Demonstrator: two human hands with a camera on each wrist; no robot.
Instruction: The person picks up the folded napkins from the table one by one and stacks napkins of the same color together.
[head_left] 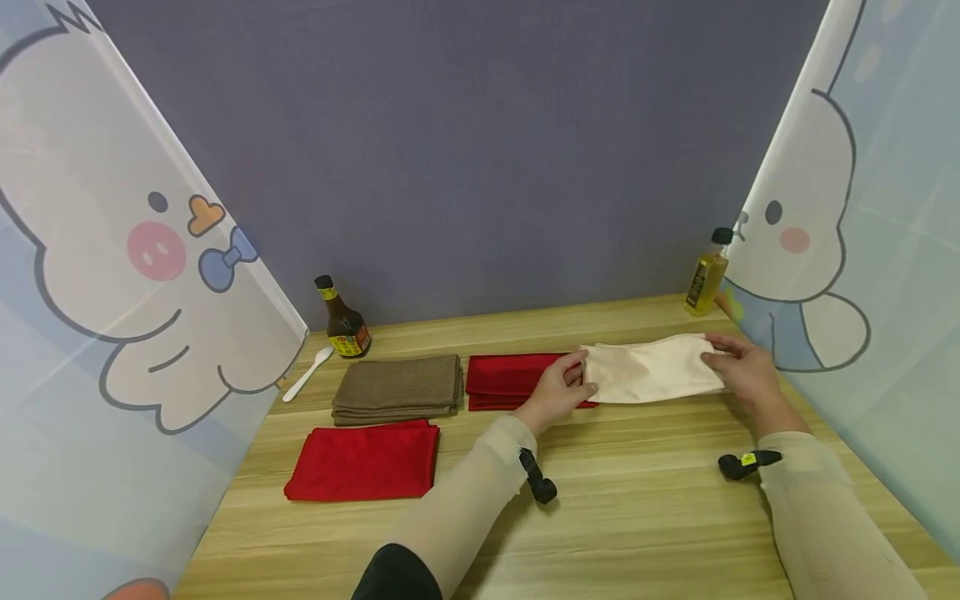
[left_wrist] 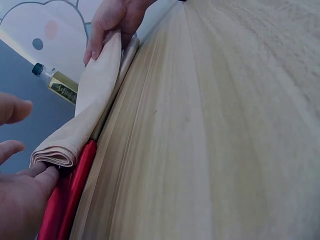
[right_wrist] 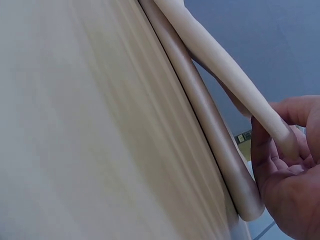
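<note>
A folded cream cloth (head_left: 652, 371) stretches between both hands, lifted at its right end. My left hand (head_left: 557, 392) holds its left end, with fingers under the rolled layers (left_wrist: 56, 156) and other fingers spread apart beside it. That end lies over a folded red cloth (head_left: 510, 379), partly hidden by the hand and the cream cloth. My right hand (head_left: 750, 375) pinches the right end between thumb and fingers. Beneath, a second folded cloth (right_wrist: 215, 125), tan in the right wrist view, rests on the table with a gap under the raised one.
Left on the wooden table (head_left: 600, 517) lie a folded brown cloth (head_left: 397, 387), another red cloth (head_left: 363, 462) and a white spoon (head_left: 307, 375). A dark sauce bottle (head_left: 347, 325) stands behind them. An oil bottle (head_left: 707, 275) stands at the back right by the wall.
</note>
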